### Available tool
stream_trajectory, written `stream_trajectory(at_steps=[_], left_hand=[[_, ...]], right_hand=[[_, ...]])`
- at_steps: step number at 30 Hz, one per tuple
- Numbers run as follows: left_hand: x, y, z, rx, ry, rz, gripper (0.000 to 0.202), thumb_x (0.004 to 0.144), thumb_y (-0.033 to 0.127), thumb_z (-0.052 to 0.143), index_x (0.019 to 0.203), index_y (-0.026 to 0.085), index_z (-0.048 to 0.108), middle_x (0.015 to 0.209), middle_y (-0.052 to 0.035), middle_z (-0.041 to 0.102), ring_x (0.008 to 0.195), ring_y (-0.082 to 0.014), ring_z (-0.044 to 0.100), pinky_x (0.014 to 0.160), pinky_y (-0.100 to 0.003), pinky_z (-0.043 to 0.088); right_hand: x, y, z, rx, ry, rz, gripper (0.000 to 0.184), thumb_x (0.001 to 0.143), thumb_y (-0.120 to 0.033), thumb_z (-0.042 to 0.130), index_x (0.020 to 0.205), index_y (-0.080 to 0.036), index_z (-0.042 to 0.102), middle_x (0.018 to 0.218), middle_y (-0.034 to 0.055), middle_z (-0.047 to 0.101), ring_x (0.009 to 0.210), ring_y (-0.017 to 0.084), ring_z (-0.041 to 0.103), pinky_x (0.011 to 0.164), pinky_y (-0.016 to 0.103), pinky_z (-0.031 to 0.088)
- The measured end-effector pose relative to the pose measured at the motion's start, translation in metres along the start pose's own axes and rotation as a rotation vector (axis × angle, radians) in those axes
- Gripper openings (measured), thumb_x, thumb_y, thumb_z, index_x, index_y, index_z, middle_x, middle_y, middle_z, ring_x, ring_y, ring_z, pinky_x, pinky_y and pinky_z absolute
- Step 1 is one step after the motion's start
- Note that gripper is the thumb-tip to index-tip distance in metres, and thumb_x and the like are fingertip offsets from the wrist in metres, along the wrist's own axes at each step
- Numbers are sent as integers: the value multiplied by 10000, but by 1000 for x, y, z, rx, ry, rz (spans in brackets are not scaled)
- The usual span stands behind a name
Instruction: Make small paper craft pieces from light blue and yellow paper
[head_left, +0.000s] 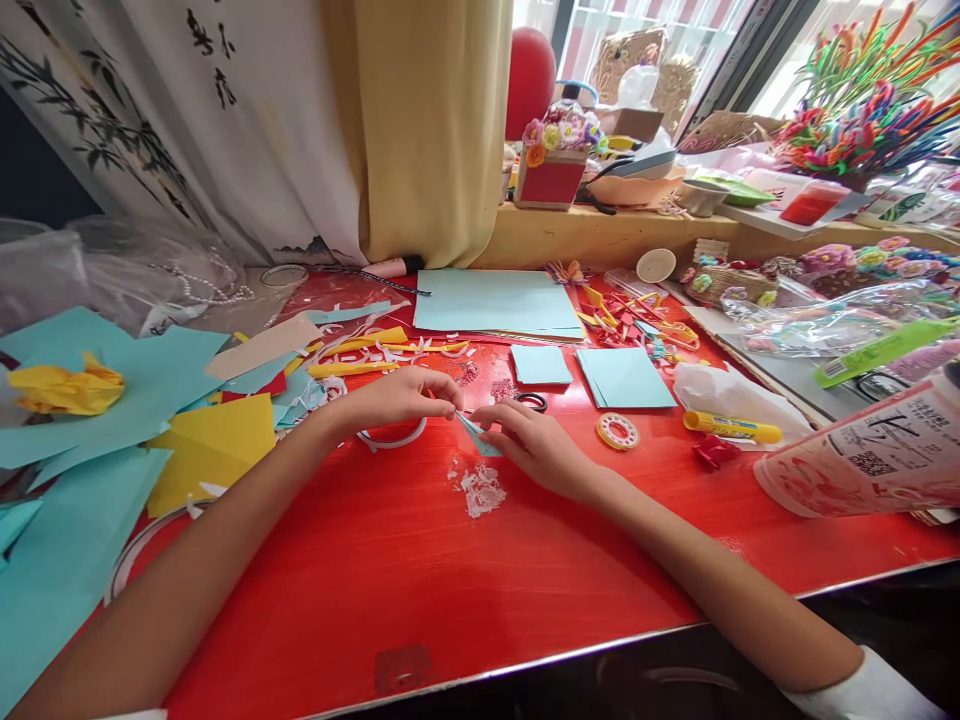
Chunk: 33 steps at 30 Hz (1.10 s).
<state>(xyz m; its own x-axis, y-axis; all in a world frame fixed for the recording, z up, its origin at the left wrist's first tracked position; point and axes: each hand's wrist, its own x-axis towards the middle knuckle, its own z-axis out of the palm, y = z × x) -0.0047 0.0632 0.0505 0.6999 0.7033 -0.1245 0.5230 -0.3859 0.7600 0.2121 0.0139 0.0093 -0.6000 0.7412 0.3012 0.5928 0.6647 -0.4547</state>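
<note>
A small folded piece of light blue paper (pixel 480 440) is held just above the red table, its narrow tip pointing up and left. My right hand (pixel 538 445) pinches its side between thumb and fingers. At the narrow tip, the fingertips of my left hand (pixel 424 392) are pressed together on it. Below the paper lies a small heap of white paper scraps (pixel 482 490). Scissors with black handles (pixel 531 402) lie behind my right hand, their blades hidden. A ring-shaped band (pixel 394 440) lies under my left wrist.
Blue squares (pixel 626 378), a smaller blue stack (pixel 540 366) and large blue sheets (pixel 495 302) lie behind my hands. A tape roll (pixel 618 432), glue stick (pixel 731 428) and large cup (pixel 862 450) stand or lie rightward. Yellow paper (pixel 214 450) and cuttings crowd the left.
</note>
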Motion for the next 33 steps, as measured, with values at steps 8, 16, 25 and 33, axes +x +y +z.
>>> stream_trajectory(at_steps=[8, 16, 25, 33], left_hand=[[5, -12, 6, 275, 33, -25, 237, 785, 305, 442, 887, 183, 617, 907, -6, 629, 839, -150, 552, 745, -231, 400], [5, -11, 3, 310, 146, -3, 259, 815, 291, 424, 977, 176, 590, 1020, -36, 596, 940, -164, 529, 826, -261, 391], [3, 6, 14, 78, 30, 37, 229, 810, 314, 446, 954, 196, 580, 926, 4, 612, 859, -133, 550, 761, -222, 404], [3, -2, 7, 262, 44, -22, 230, 793, 325, 457, 885, 202, 628, 906, 17, 645, 833, -131, 553, 731, -214, 386]], right_hand=[[0, 3, 1, -228, -46, -182, 281, 918, -331, 362, 1006, -184, 584, 981, 73, 615, 730, 132, 570, 594, 240, 358], [0, 5, 4, -71, -42, -6, 151, 890, -247, 404, 993, -183, 494, 858, 34, 643, 644, 116, 565, 565, 221, 350], [1, 5, 4, 18, -22, 28, 94, 874, -253, 450, 886, -188, 517, 794, 20, 612, 646, 115, 532, 589, 216, 361], [0, 6, 6, -23, -21, -37, 168, 880, -164, 390, 940, -188, 545, 919, 40, 611, 737, 124, 552, 630, 223, 386]])
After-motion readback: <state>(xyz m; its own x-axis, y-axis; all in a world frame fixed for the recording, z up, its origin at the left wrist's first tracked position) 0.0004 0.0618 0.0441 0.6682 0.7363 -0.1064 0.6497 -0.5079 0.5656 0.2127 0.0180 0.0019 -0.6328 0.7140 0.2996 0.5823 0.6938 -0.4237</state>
